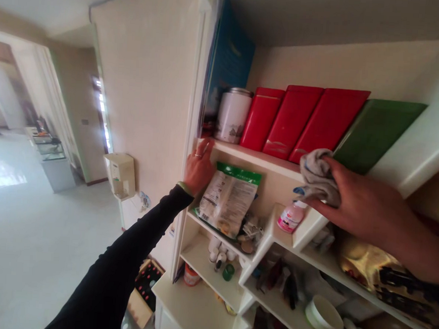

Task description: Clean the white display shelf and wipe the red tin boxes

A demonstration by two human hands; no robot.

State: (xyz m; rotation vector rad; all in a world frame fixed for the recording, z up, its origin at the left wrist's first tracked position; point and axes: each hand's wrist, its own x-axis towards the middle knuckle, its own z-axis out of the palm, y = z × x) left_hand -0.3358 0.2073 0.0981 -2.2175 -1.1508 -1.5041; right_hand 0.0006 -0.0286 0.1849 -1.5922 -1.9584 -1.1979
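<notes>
A crumpled grey cloth (319,174) is gripped in my right hand (362,198), at the front edge of the upper shelf (260,157), just below a green tin (379,132). My left hand (199,168) rests at the left end of that shelf edge, its fingers reaching up and a ring on one of them; nothing shows in it. Above it stands a white canister (234,116), and three red tins (294,122) lean to the right beside it. A pink bottle (291,216) stands below the cloth. Right of my left hand, a green and white packet (229,200) leans on the lower shelf.
A blue box (231,61) stands at the upper left of the shelving. Lower compartments hold small bottles, a white bowl (324,314) and a gold bag (369,263). A carton of bottles (145,291) sits on the floor. A beige box (120,176) hangs on the wall.
</notes>
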